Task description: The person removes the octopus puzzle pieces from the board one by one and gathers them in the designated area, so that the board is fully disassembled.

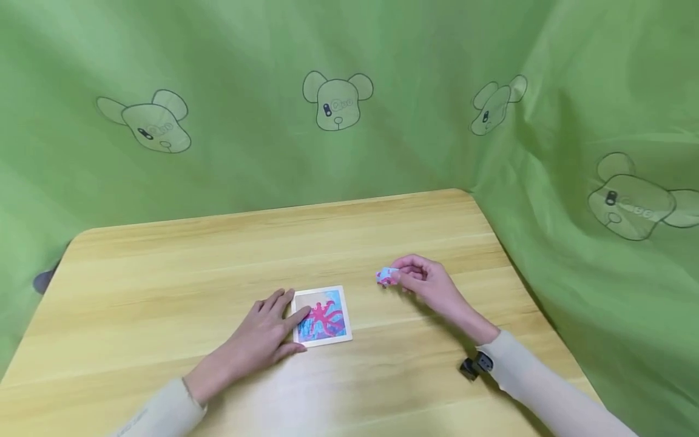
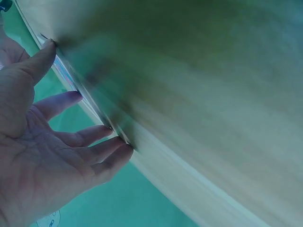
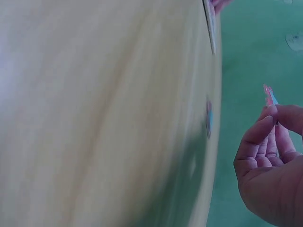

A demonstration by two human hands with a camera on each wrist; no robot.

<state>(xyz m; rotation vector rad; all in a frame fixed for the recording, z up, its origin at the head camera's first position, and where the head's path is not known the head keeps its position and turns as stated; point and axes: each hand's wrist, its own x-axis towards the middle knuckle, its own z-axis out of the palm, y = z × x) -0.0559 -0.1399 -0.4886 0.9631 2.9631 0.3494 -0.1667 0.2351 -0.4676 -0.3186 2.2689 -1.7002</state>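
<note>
A square puzzle board (image 1: 345,335) with a pale raised frame lies on the table, showing a pink octopus picture (image 1: 326,315) on blue. My left hand (image 1: 262,331) rests at its left side, fingers spread. The index finger reaches over the frame onto the picture, and the thumb lies by the near left corner. To the right of the board, my right hand (image 1: 428,282) pinches a small pink and light-blue puzzle piece (image 1: 386,276) between thumb and index finger. In the right wrist view the pinched puzzle piece (image 3: 270,96) sticks up from the fingertips.
A wood-grain table (image 1: 218,255) with rounded far corners carries everything. Green cloth (image 1: 246,121) printed with bear heads hangs behind it and along the right. In the right wrist view a small pink and blue shape (image 3: 209,118) shows at the table surface.
</note>
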